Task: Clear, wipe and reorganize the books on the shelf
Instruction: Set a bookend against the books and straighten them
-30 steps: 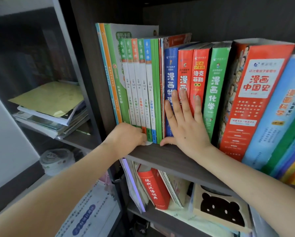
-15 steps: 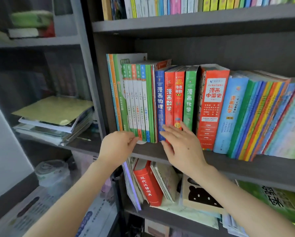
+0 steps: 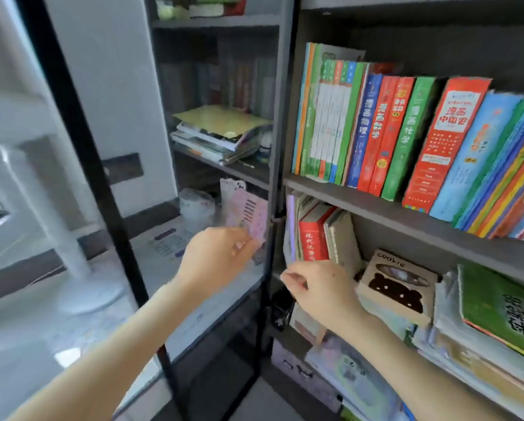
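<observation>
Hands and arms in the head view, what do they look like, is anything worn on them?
The left hand and right hand are bare: no gloves, and no rings that I can make out. The left forearm and right forearm show no sleeve, watch or bracelet up to the frame's edge. Blur could hide small jewellery.

A row of upright colourful paperback books [image 3: 361, 126] stands on the dark grey wooden shelf board [image 3: 376, 208], starting at its left wall. A red cardboard boxed set [image 3: 446, 141] stands within the row, right of its middle. In the compartment below, a thick red hardback dictionary [image 3: 312, 235] stands at the left. A brown cardboard box with a bear cut-out [image 3: 397, 287] sits right of it, and a flat green book [image 3: 503, 311] lies on a pile further right. Left of the divider, a stack of flat magazines [image 3: 212, 138] lies on its own shelf. The left hand [image 3: 215, 256] is before that side, the right hand [image 3: 318, 287] before the dictionary.
</observation>
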The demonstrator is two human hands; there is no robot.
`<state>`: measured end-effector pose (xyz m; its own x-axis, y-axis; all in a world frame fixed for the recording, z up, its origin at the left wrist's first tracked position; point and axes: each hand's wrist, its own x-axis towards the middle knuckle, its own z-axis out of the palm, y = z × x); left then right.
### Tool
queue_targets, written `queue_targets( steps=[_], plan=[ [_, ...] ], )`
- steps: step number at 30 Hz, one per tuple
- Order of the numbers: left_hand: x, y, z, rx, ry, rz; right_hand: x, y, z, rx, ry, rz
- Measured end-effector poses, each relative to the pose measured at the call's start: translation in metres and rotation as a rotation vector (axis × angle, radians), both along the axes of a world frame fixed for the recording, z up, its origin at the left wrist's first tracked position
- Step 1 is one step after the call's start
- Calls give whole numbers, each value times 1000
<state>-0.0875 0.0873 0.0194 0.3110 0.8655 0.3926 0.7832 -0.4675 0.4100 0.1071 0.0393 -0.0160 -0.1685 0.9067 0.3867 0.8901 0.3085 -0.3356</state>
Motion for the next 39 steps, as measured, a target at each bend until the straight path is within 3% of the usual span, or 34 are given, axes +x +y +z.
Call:
queue_targets(
  steps=[9,14,16,19,22,26,30,35,37,39],
  plan=[
    [-170,-158,-85,-248,124,507,-146,-84,-57,-200,61,390],
    [-271,-180,-117,-127,82,739,-218,-99,-73,-289,-21,518],
    [-306,-161,-129,-121,215,741,-239,-94,-80,-330,-59,517],
    [-340,-117,-151,-196,548,571,-263,-81,-85,-386,-111,478],
    [-374,-63,-171,-319,701,431,-301,-60,-96,-437,-78,356],
    [-394,-38,-184,-441,809,402,-318,-61,-104,-516,-72,284],
    [-388,-35,-187,-483,741,219,-315,-84,-107,-553,-26,155],
    [-335,-63,-155,-731,515,108,-294,-123,-103,-607,-7,36],
    [-309,-77,-133,-904,310,119,-283,-142,-101,-713,53,50],
    [-272,-101,-117,-1129,-69,111,-264,-169,-98,-832,90,106]
  ],
)
